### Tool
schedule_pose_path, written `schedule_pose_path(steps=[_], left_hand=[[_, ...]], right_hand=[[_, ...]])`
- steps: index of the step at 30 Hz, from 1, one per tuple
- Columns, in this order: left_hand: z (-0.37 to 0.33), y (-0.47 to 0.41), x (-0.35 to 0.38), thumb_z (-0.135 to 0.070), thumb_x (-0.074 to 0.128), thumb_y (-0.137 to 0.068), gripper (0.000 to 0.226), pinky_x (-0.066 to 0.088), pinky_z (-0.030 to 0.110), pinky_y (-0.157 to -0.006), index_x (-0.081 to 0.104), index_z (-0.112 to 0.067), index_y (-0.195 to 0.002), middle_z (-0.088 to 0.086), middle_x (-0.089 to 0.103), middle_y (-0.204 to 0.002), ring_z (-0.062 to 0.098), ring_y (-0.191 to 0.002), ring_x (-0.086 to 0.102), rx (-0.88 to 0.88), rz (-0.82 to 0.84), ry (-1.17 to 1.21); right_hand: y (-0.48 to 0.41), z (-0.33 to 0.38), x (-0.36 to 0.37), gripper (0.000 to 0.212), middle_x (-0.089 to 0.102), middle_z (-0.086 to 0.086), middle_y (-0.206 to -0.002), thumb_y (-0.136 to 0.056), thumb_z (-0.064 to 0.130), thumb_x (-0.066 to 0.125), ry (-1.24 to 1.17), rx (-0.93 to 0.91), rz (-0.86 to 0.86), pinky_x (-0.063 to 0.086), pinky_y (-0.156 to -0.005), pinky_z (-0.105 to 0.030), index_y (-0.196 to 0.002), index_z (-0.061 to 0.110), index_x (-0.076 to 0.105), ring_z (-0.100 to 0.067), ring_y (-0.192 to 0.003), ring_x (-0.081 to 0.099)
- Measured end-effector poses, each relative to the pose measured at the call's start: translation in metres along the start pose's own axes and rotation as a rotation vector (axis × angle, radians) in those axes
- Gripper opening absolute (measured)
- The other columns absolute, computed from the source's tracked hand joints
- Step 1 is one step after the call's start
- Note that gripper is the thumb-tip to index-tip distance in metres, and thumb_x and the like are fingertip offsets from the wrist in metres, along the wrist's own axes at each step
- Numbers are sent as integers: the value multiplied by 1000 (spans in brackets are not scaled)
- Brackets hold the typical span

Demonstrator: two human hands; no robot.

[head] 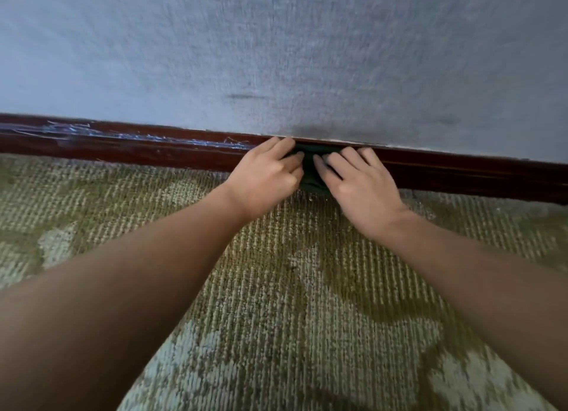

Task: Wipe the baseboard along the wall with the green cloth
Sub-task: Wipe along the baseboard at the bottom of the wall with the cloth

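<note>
- Cloth [309, 174] sits bunched between the two hands, pressed to the baseboard [153, 152] face and reaching down to the carpet [276, 287] just under the grip; only a dark strip shows between the fingers
- Right hand [359, 184] lies flat on it, fingers straight, clasping nothing; a pressing hold, likely to keep the cloth hard against the wood
- Left hand [266, 178] has fingers bent over the cloth's left end; whether they pinch or only push, I cannot tell; the thumb is hidden
- Hands side by side probably spread the pressure and stop the cloth slipping off the narrow board
- Left of the grip the baseboard bears pale scratches [138, 135]; right of it the board looks plain; the wipe seems mid-run
- Above the grip the wall [276, 57] meets the board's top edge; left fingertips reach that edge, so the ledge probably gets wiped too
</note>
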State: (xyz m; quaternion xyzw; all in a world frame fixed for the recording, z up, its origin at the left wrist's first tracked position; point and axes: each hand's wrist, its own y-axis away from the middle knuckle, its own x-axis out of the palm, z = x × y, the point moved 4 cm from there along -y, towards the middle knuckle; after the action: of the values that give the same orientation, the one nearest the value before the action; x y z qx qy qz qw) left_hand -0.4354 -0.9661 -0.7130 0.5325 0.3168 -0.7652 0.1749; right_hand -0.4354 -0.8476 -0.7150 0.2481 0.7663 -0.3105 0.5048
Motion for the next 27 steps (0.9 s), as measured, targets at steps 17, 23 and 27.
schedule_pose_path(steps=[17, 23, 27], left_hand=[[-2, -5, 2, -4, 42, -82, 32, 55, 30, -73, 73, 3, -79, 13, 73, -84, 27, -77, 66, -83, 31, 72], [-6, -7, -1, -8, 80, -64, 13, 52, 24, -71, 76, -9, -77, 2, 74, -82, 21, -78, 66, 10, 50, 19], [2, -4, -4, -3, 77, -65, 15, 53, 25, -69, 75, -6, -80, 4, 74, -85, 24, -78, 65, -83, 96, 29]], right_hand=[[6, -11, 2, 46, 66, -11, -90, -77, 5, 35, -106, -27, 3, 48, -69, -30, -112, -4, 63, -28, -83, 62], [7, -12, 2, 45, 66, -16, -88, -76, 1, 33, -132, 21, -26, 46, -68, -33, -108, -7, 63, -31, -81, 62], [1, -7, 2, 39, 64, -20, -85, -67, -9, 51, -169, 79, -34, 38, -72, -38, -105, -11, 63, -35, -81, 61]])
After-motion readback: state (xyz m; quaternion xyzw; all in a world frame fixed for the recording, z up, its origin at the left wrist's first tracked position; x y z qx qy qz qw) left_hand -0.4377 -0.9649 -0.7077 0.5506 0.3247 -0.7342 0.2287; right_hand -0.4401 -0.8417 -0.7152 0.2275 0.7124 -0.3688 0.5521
